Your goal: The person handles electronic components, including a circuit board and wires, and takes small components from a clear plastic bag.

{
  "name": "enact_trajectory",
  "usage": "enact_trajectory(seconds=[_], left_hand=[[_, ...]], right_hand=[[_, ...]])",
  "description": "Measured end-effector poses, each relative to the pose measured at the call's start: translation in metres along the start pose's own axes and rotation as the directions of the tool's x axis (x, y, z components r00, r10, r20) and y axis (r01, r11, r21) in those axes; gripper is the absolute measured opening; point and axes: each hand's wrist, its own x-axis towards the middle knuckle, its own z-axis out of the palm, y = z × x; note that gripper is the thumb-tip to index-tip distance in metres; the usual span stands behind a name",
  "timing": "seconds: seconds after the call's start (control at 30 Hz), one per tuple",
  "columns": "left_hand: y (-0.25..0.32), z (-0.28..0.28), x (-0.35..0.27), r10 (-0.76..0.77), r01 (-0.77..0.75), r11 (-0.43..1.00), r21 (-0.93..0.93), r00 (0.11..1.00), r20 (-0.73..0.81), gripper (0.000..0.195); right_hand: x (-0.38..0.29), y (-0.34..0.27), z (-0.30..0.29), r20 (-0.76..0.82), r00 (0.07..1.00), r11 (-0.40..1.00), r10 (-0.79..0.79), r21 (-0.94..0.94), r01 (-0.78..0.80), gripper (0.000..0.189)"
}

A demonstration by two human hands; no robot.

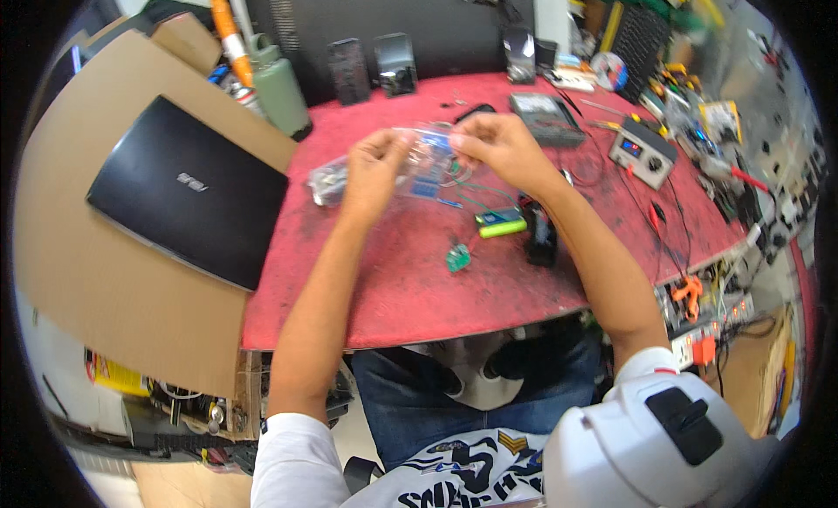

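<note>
Between my two hands, above the red work surface (399, 292), is a clear plastic bag (425, 158) with blue parts inside. My left hand (378, 164) pinches its left side, and my right hand (494, 148) pinches its upper right corner. Just behind my left hand lies a clear plastic case (327, 182). Below the bag are a small green circuit board (458, 258), a bright yellow-green cylindrical cell (503, 229) beside a darker blue-green part, and thin green wires. A black object (541, 236) lies under my right forearm, partly hidden.
A closed black laptop (190, 190) lies on cardboard at left, with a green bottle (278, 89) behind it. At right stand a grey bench device with a display and knob (643, 154), red and black leads, and piled tools. A dark grey box (546, 118) lies at the back.
</note>
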Motion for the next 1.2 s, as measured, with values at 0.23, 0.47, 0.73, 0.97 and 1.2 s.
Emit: enact_trajectory(seconds=[0.23,0.47,0.73,0.97,1.2], left_hand=[[0.004,0.015,-0.001,-0.017,0.017,0.999,0.035,1.000,0.017,0.017],[0.017,0.025,-0.008,-0.022,0.017,0.986,0.168,0.999,0.030,0.018],[0.018,0.032,-0.012,0.125,-0.126,0.937,0.325,0.992,0.024,0.017],[0.020,0.024,-0.009,0.065,-0.063,0.982,0.180,0.998,-0.004,0.013],[0.022,0.018,-0.009,0.104,-0.103,0.963,0.247,0.995,0.008,0.011]], right_hand=[[0.000,0.005,-0.002,0.005,0.999,0.998,-0.043,0.034,0.043,0.012],[-0.002,0.007,0.000,0.040,0.991,0.986,-0.132,-0.098,0.135,0.009],[-0.007,-0.004,0.002,0.038,0.986,0.964,-0.164,-0.205,0.168,0.011],[-0.008,-0.016,-0.005,-0.028,0.989,0.965,-0.147,-0.222,0.137,0.014],[-0.008,-0.016,-0.006,0.012,0.990,0.962,-0.139,-0.236,0.137,0.014]])
